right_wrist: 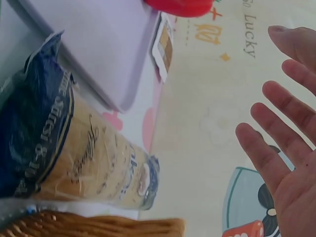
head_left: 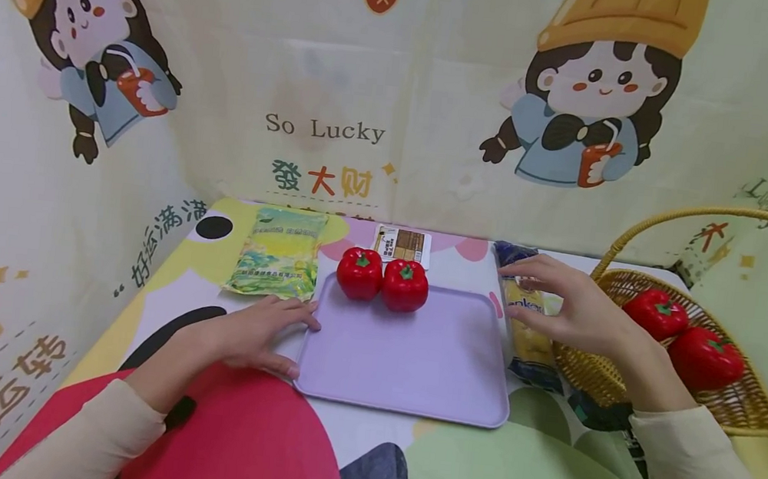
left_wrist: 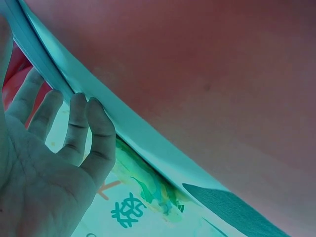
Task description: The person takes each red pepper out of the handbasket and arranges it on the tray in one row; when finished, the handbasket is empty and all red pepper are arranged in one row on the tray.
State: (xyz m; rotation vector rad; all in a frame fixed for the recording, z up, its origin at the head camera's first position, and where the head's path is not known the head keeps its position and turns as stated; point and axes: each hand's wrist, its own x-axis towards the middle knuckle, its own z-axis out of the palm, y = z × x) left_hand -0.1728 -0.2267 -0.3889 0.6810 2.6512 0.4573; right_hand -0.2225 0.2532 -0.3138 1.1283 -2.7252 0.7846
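A shallow lilac tray (head_left: 406, 365) lies on the table, with two red bell peppers (head_left: 405, 285) side by side at its back left edge. Beside the tray's left rim is my left hand (head_left: 257, 335), fingertips right at the edge, fingers loosely bent. In the left wrist view that hand's fingers (left_wrist: 79, 128) are spread along the rim and grip nothing. My right hand (head_left: 568, 303) hovers over a clear bag of yellowish food with blue ends (head_left: 531, 335), right of the tray. Its fingers (right_wrist: 269, 108) are extended and apart, holding nothing, in the right wrist view.
At the right stands a wicker basket (head_left: 600, 376) with a tall handle, holding more red bell peppers (head_left: 706, 359). A yellow-green packet (head_left: 281, 253) lies back left. Behind the peppers is a small flat brown-and-white packet (head_left: 418, 244). Printed cloth covers table and walls.
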